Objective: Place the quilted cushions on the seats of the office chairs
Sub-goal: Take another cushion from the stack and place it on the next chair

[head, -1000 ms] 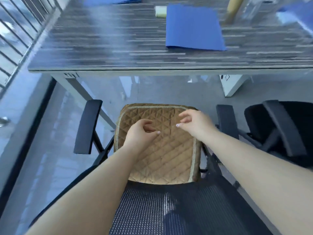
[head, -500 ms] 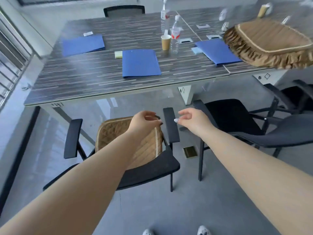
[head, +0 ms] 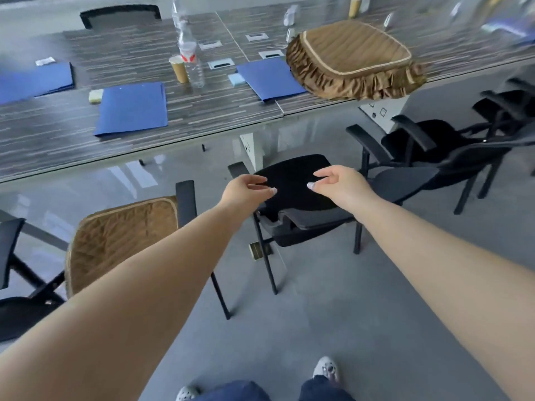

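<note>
A brown quilted cushion (head: pixel 121 235) lies on the seat of the black office chair at lower left, partly hidden by my left forearm. A second brown cushion (head: pixel 351 59) with a ruffled skirt rests on the table's near edge at upper right, overhanging it. Between them stands a black office chair with a bare seat (head: pixel 292 180). My left hand (head: pixel 246 191) and my right hand (head: pixel 338 183) hover side by side above that bare seat, fingers loosely curled and apart, holding nothing.
The long striped table (head: pixel 58 134) carries blue folders (head: pixel 133 108), a paper cup (head: pixel 180 69), water bottles (head: pixel 191 57) and small notepads. More black chairs (head: pixel 440 146) crowd the right side. Grey floor (head: pixel 304 328) lies below, with my shoes at the bottom edge.
My view swung right and pulled back from the cushioned chair. Both hands left that cushion and now hang over the neighbouring bare seat; the cushion on the table came closer to centre.
</note>
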{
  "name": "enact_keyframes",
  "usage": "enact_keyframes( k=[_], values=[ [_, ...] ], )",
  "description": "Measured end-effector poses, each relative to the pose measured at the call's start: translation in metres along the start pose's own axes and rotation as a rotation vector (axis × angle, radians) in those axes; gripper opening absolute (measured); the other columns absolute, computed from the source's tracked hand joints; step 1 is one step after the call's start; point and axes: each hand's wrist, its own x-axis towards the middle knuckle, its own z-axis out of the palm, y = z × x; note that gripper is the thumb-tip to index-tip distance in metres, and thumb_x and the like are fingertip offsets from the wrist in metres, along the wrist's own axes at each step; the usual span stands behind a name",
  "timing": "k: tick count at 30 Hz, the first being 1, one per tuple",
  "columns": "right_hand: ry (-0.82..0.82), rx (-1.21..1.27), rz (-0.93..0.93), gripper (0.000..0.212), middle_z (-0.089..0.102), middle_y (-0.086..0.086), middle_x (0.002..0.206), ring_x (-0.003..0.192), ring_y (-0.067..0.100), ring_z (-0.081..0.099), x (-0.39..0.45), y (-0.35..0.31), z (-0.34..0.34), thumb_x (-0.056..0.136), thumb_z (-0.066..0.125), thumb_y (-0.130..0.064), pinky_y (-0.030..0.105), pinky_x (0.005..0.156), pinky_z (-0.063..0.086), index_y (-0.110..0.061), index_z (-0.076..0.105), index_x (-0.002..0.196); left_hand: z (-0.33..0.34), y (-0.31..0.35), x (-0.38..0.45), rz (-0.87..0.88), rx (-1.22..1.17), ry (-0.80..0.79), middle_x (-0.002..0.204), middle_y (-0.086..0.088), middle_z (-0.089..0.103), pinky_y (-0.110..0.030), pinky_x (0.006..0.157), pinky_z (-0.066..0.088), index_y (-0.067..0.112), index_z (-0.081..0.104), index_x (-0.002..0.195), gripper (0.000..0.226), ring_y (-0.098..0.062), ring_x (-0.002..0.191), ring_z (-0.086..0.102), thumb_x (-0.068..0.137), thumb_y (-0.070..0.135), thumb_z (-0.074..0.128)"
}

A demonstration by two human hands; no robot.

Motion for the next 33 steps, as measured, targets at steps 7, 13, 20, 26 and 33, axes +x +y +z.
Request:
enact_keyframes(
  k=[7, 13, 20, 26, 33],
  values=[
    [-0.015, -0.043, 0.039, 0.041, 0.070, -0.003, 0.112, 0.110, 0.016, 0.060, 0.031, 0.071, -0.108, 0.082, 0.070, -0.035, 0.029, 0.096, 0.043, -0.019, 0.061, 0.119, 0.121, 0.038, 0.022, -0.061, -0.065, 0.000, 0.108, 0.004, 0.068, -0.029, 0.088, 0.052, 0.020, 0.062, 0.122, 0.044, -0.013, 0.103, 0.063, 0.080, 0.029, 0.074],
    [-0.014, -0.039, 0.058, 0.039, 0.069, -0.002, 0.114, 0.111, 0.016, 0.059, 0.079, 0.109, -0.162, 0.083, 0.070, -0.033, 0.029, 0.095, 0.043, -0.019, 0.062, 0.119, 0.186, 0.083, 0.068, -0.062, -0.095, -0.004, 0.094, 0.012, 0.064, -0.024, 0.080, 0.050, 0.021, 0.062, 0.122, 0.043, -0.011, 0.098, 0.061, 0.081, 0.028, 0.074],
    [0.005, -0.073, 0.052, 0.041, 0.068, -0.002, 0.113, 0.108, 0.017, 0.061, 0.175, 0.128, -0.226, 0.083, 0.069, -0.034, 0.028, 0.088, 0.044, -0.018, 0.061, 0.121, 0.241, 0.128, 0.159, -0.053, -0.147, -0.006, 0.095, 0.012, 0.064, -0.024, 0.079, 0.051, 0.020, 0.060, 0.123, 0.042, -0.012, 0.100, 0.062, 0.083, 0.026, 0.072],
    [0.015, -0.109, 0.064, 0.040, 0.068, -0.001, 0.113, 0.107, 0.019, 0.061, 0.269, 0.133, -0.280, 0.083, 0.069, -0.035, 0.035, 0.095, 0.047, -0.019, 0.062, 0.119, 0.276, 0.174, 0.244, -0.082, -0.206, 0.036, 0.108, 0.006, 0.060, -0.028, 0.085, 0.049, 0.018, 0.058, 0.126, 0.045, -0.011, 0.100, 0.058, 0.084, 0.027, 0.071],
    [0.004, -0.079, 0.036, 0.040, 0.067, 0.000, 0.113, 0.107, 0.019, 0.061, 0.377, 0.131, -0.339, 0.083, 0.070, -0.035, 0.032, 0.092, 0.047, -0.019, 0.061, 0.118, 0.306, 0.231, 0.337, -0.067, -0.227, 0.056, 0.118, 0.001, 0.064, -0.028, 0.082, 0.049, 0.018, 0.059, 0.125, 0.045, -0.012, 0.105, 0.061, 0.083, 0.028, 0.072]
  ],
)
